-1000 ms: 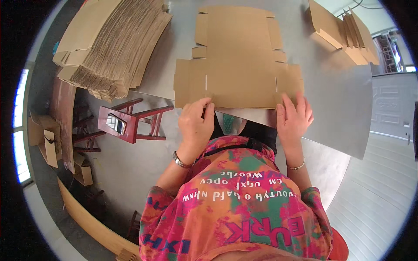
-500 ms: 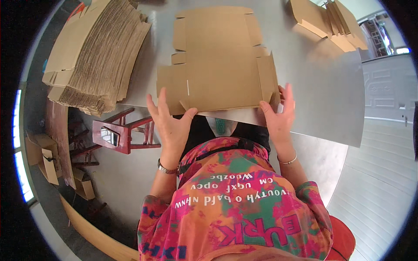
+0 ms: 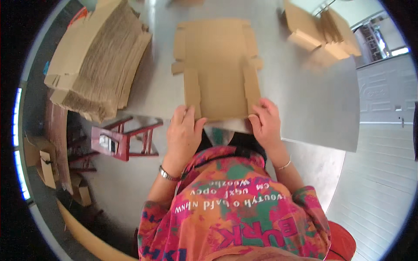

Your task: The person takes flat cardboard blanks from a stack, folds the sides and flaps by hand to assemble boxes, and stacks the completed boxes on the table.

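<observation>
A brown cardboard box [image 3: 220, 93], partly folded, lies on the metal table in front of me. Both side flaps of its near half stand up or lean inward, while its far panel [image 3: 216, 43] stays flat. At the near left corner my left hand [image 3: 183, 130] grips the folded side, thumb at the front edge. My right hand [image 3: 266, 124] grips the near right corner in the same way, fingers over the side wall. What the fingertips press inside the folds is partly hidden.
A tall stack of flat cardboard blanks [image 3: 102, 61] stands at the table's left. Several folded cardboard pieces [image 3: 322, 35] sit at the far right of the metal table [image 3: 313, 100]. A red stool [image 3: 124, 141] is below the table's left edge.
The left and right side flaps have been folded up and inward, narrowing the near half. Both hands have closed on the corners and moved closer together.
</observation>
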